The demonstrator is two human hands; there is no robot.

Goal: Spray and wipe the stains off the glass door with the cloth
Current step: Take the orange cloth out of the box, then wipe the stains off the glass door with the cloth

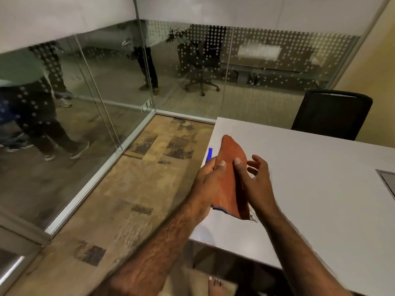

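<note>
Our two bare arms are reaching out from the bottom of the view, closest to us, and a bare foot (216,285) is peeking out on the floor below. Our left hand (208,182) is wrapping its fingers (221,163) around the folded orange fuzzy cloth (230,178), with the thumb pressing on top. Our right hand (257,184) is touching the other side of the cloth with its thumb, and its other fingers are spreading open and loose, not gripping hard. We are holding the cloth up, just over the near corner of the white flat worktop (310,178).

A small blue thing (210,154) is poking out behind the cloth, at the edge of the worktop. It may be the spray bottle, but we cannot tell, because the cloth and our hand are hiding most of it.

The tall clear glass door and wall (70,116) are standing to our left, across the brown patchy floor (132,189), well apart from our hands. We are not seeing any wet spray on the glass, and the picture is too blurry for us to pick out the stains.

So we think the job is only starting. We are getting the cloth ready. The spraying and the wiping are both left to do, and we need to walk over to the glass.
</note>
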